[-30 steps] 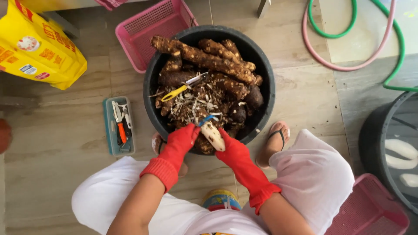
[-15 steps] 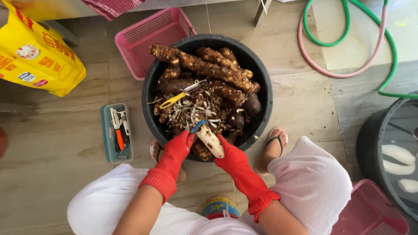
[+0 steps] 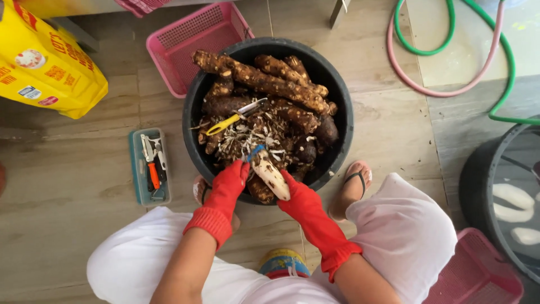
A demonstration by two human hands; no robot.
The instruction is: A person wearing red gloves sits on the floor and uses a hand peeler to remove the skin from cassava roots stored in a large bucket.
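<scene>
Both my hands wear red rubber gloves over the near rim of a black tub (image 3: 344,141) filled with brown, rough-skinned roots (image 3: 264,81) and pale peelings. My right hand (image 3: 298,196) grips a partly peeled root (image 3: 271,175), white with brown spots, from below. At that root's far end my left hand (image 3: 232,177) holds a blue-handled peeler (image 3: 256,151). A yellow-handled peeler (image 3: 233,117) lies on the roots in the tub's middle.
A pink basket (image 3: 197,39) stands behind the tub, and a yellow sack (image 3: 48,67) lies far left. A small teal tray of tools (image 3: 149,166) rests left of the tub. Hoses (image 3: 444,67) coil far right; a second dark tub (image 3: 495,191) holds white peeled pieces. Another pink basket (image 3: 478,276) is at my right knee.
The peeler and the white root have shifted slightly in my hands over the tub. The view has drifted a little; nothing else has moved.
</scene>
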